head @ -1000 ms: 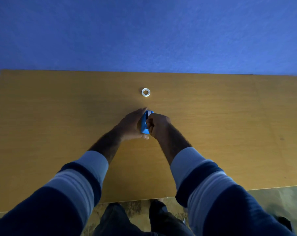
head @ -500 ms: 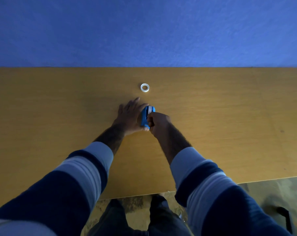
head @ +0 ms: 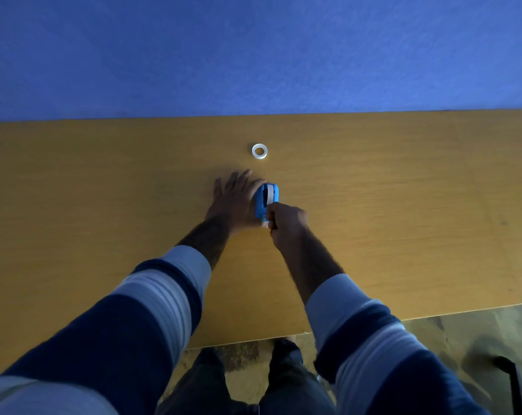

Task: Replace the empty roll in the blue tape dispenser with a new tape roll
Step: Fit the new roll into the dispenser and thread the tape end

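The blue tape dispenser [head: 267,200] stands on the wooden table [head: 403,211] near its middle, with a white roll showing in its top slot. My left hand [head: 234,200] lies against the dispenser's left side, fingers spread flat toward the far edge. My right hand [head: 285,221] is closed at the dispenser's near end, pinching something small and pale there; what it pinches is too small to tell. A small white ring, a bare tape core [head: 259,151], lies flat on the table beyond the dispenser, apart from both hands.
A blue wall [head: 253,55] rises right behind the table's far edge. The table's near edge runs just above my knees [head: 247,381]. A dark object [head: 511,375] stands on the patterned floor at the lower right.
My left hand's fingers have spread out flat beside the dispenser. My right hand has slid from the dispenser's side back to its near end, uncovering more of the top.
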Demonstrator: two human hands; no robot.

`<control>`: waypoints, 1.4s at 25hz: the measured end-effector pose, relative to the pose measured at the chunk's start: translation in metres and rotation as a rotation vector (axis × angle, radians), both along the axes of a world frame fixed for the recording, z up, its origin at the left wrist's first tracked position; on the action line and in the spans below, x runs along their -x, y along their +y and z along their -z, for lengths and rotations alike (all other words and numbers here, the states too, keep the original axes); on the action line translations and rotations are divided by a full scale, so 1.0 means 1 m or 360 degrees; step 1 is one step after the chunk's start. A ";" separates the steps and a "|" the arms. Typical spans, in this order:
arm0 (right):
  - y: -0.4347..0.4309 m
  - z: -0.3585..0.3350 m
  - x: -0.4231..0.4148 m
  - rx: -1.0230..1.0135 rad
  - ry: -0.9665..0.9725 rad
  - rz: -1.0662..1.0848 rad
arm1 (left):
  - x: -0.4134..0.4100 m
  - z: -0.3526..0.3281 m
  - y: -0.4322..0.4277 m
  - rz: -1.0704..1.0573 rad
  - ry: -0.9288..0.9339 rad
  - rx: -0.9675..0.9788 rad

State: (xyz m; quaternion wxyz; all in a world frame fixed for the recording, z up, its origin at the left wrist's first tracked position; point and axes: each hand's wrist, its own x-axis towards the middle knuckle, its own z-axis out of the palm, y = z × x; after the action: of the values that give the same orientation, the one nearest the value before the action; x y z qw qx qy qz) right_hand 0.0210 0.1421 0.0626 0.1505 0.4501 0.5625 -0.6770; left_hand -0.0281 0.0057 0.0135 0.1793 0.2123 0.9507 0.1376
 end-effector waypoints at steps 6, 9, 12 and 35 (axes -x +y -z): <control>-0.009 0.002 -0.012 -0.0127 -0.0058 0.0040 | -0.002 0.002 0.000 -0.0035 0.0013 -0.0028; -0.014 0.001 -0.021 -0.0080 -0.0080 0.0218 | -0.002 0.001 0.001 -0.0033 -0.0010 -0.0032; -0.014 0.002 -0.026 -0.0071 -0.0054 0.0249 | -0.002 0.000 0.001 -0.0025 -0.0032 -0.0011; -0.012 0.023 -0.044 -0.0037 0.0150 0.0180 | -0.003 0.003 0.004 -0.0054 -0.0044 0.0010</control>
State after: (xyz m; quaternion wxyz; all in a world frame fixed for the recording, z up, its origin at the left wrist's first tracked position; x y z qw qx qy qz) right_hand 0.0650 0.1297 0.0398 0.0800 0.4506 0.5504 -0.6983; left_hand -0.0255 0.0093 0.0106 0.1907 0.1936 0.9520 0.1406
